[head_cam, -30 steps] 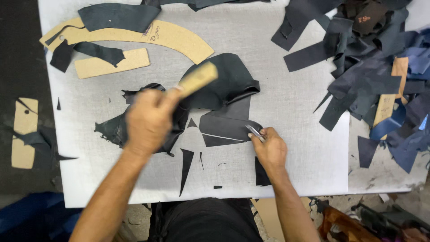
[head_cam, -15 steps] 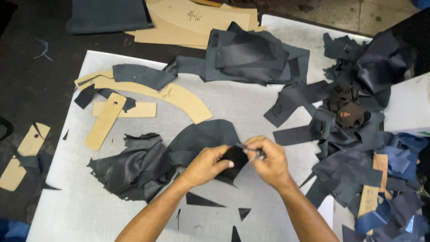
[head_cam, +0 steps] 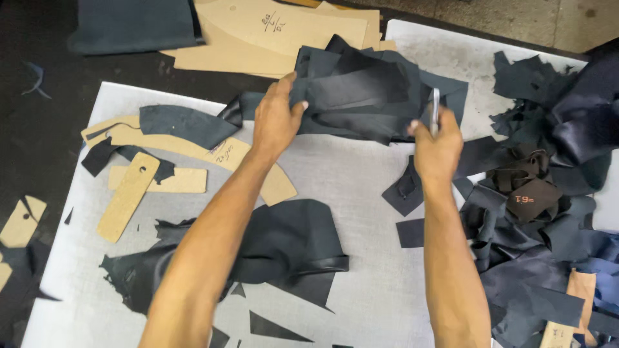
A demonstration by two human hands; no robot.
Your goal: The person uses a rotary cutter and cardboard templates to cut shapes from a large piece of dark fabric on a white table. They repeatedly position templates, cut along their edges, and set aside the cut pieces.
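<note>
Nearest the camera, small dark triangular offcuts lie on the pale cutting mat that covers the bench, beside a large dark leather hide with ragged, cut-into edges. That suggests a good deal of cutting is done, while much of the hide remains whole, so the work looks only partly through.

Further out, tan card templates lie on the mat at the left: a short strip with a hole and a long curved one, partly covered by a dark curved piece. On the right, a heap of dark scraps spreads over the mat's edge.

Beyond these, both arms reach to a stack of cut dark leather pieces at the far side of the mat. The left hand has its grip closed over the stack's near left edge, fingers curled on top. The right hand holds a slim metal-bladed knife upright in a closed grip, with fingers just at the stack's right edge; whether they pinch the leather too cannot be told. The stack thus lies between the two hands.

Farthest off, large tan card sheets lie behind the stack.
</note>
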